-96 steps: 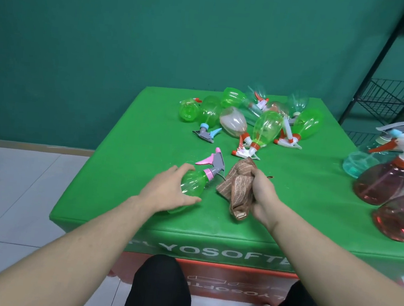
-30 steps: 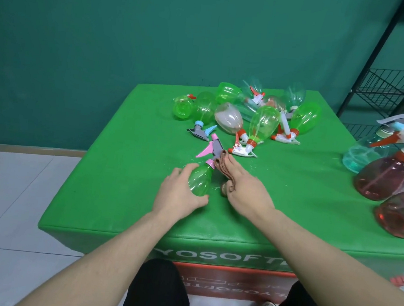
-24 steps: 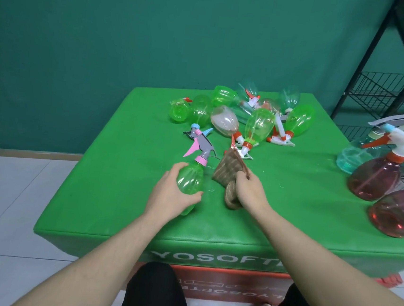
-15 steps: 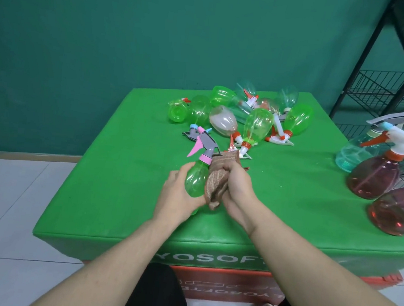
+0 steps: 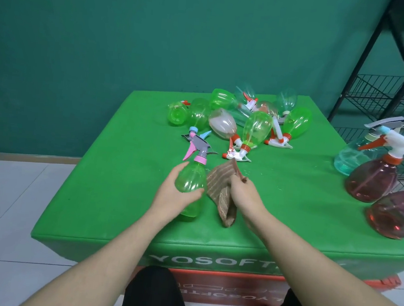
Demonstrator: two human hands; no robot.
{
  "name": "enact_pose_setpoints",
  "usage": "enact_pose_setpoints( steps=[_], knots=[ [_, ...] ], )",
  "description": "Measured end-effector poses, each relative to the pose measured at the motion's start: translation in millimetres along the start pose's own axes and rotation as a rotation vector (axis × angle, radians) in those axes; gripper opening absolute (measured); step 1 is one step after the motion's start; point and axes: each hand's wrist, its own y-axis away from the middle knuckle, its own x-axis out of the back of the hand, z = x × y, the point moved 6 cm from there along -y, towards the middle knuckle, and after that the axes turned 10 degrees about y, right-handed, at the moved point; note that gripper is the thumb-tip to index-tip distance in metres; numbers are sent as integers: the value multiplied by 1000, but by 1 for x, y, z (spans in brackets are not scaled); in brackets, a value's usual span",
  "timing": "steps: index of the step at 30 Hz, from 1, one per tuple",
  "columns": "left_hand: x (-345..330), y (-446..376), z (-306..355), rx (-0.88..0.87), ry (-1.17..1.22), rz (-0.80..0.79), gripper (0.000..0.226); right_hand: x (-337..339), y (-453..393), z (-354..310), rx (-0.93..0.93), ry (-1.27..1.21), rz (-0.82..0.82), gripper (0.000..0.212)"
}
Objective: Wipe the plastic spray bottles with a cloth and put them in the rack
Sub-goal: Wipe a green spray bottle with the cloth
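Observation:
My left hand (image 5: 172, 195) grips a green spray bottle (image 5: 191, 181) with a pink and grey trigger head, held upright and a little tilted above the green table (image 5: 120, 169). My right hand (image 5: 245, 195) holds a bunched brown striped cloth (image 5: 220, 190) just right of the bottle, touching its side. A pile of several green and clear spray bottles (image 5: 257, 126) lies at the table's far middle. The black wire rack (image 5: 398, 97) stands at the right behind the table.
Two pink-red bottles (image 5: 371, 179) (image 5: 397, 216) and a teal one (image 5: 351, 155) stand at the table's right edge. The table's near edge carries white lettering. Grey floor tiles lie to the left, a dark green wall behind.
The bottle went from lying on the table to being held upright in my left hand. My right hand has drawn the cloth down off the bottle's side, so it now hangs beside it.

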Motion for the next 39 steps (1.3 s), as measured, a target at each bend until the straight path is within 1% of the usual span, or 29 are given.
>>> enact_pose_setpoints(
  steps=[2,5,8,11,14,18,21,23,26,28,32,34,36,39],
  knots=[
    [-1,1,0,35,161,-35,68,2,-1,4,-64,-195,20,30],
    [-7,3,-5,118,276,-69,53,5,-1,-8,-38,-369,31,25],
    [-14,6,-7,239,420,-90,47,2,1,-29,40,-446,24,19],
    [-22,10,-9,318,600,-134,30,-9,1,-43,65,-423,13,19],
    [-27,14,-8,357,647,-191,32,-15,-4,-47,28,-402,14,22],
    [-27,19,-14,386,685,-198,36,-16,-9,-44,-24,-435,-23,24],
    [-29,20,-15,382,773,-205,56,-22,-3,-37,-59,-443,-33,24],
    [-27,20,-14,409,860,-189,62,-24,1,-35,-70,-510,-48,24],
    [-31,25,-14,465,896,-205,58,-21,2,-39,-67,-650,-98,25],
    [-36,26,-17,468,925,-200,56,-19,1,-39,-64,-608,-91,30],
    [-39,25,-13,434,1014,-186,45,-23,2,-25,-56,-323,-58,32],
    [-37,23,-15,427,1033,-176,45,-22,6,-19,-29,-214,-60,31],
    [-34,21,-19,430,1046,-148,48,-17,10,-15,-1,-203,-19,30],
    [-33,19,-25,444,1052,-135,56,-7,16,-17,28,-258,100,30]
  ],
)
